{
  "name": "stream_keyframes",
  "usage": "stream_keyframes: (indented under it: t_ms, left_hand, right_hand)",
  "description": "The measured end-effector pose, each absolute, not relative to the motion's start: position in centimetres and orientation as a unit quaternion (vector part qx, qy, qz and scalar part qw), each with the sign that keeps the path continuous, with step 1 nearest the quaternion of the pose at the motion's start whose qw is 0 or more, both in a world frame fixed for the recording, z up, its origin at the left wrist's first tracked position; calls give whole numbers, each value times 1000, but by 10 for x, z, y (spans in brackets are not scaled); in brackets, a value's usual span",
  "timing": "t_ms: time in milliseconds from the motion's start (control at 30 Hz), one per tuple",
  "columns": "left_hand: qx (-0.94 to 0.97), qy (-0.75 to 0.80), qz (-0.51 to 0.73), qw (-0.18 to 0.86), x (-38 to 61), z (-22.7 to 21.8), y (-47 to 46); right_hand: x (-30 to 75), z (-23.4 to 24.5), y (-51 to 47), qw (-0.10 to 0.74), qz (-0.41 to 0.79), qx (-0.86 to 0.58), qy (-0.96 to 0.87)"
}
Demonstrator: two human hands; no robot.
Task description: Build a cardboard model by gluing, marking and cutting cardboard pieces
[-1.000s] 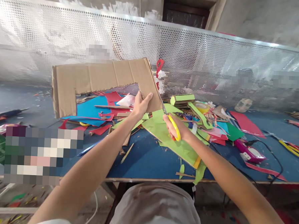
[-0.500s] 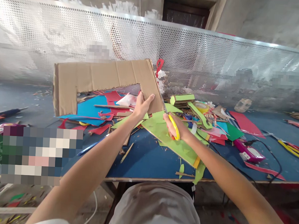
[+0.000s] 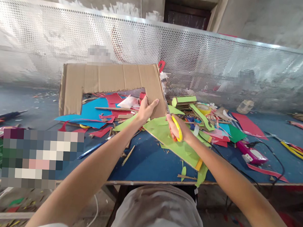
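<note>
A brown U-shaped piece of cardboard (image 3: 115, 75) is held up over the table, its cut-out facing down. My left hand (image 3: 147, 110) grips its right leg, thumb on the near face and the other fingers mostly hidden. Closed round the yellow-handled scissors (image 3: 178, 129) is my right hand (image 3: 175, 125). The scissor blades lie along the cardboard's right edge, close to its lower right corner. Under my right hand rests a large green sheet (image 3: 180, 147) with a cardboard edge.
Blue card (image 3: 93, 110), red paper scraps (image 3: 251, 125) and a green strip (image 3: 200, 116) litter the blue table (image 3: 143, 164). To the right are a purple device with a cable (image 3: 252, 153) and yellow-handled pliers (image 3: 295, 150). A perforated metal panel (image 3: 207, 62) stands behind.
The cardboard has shifted right and slightly down with my left hand, its right leg lower beside the scissors. My right hand with the scissors stays nearly in place.
</note>
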State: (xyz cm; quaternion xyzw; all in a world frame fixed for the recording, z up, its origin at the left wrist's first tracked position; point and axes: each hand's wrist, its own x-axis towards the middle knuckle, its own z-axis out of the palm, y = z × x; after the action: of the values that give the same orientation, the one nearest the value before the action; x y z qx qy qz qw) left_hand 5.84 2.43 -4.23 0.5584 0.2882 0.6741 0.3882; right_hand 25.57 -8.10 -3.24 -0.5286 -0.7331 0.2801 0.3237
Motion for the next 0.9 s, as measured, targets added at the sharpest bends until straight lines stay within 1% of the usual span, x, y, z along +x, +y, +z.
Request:
stream_keyframes:
  t_ms: [133,300,533,733,900]
  left_hand:
    - [548,288,677,399,60,-43,25]
    - [542,289,670,418,62,-44,22]
    - [554,293,670,397,68,-43,17]
    - [541,301,674,403,71,-43,14]
    - [552,309,655,414,73,-37,1]
  right_hand:
    - [252,-33,-81,318,272,-545,-726]
    - [251,-34,-81,336,272,-521,-736]
    - [254,-34,-80,353,276,-511,-734]
    - [252,-38,-78,359,278,-511,-730]
    - [254,-43,-73,388,289,-481,-731]
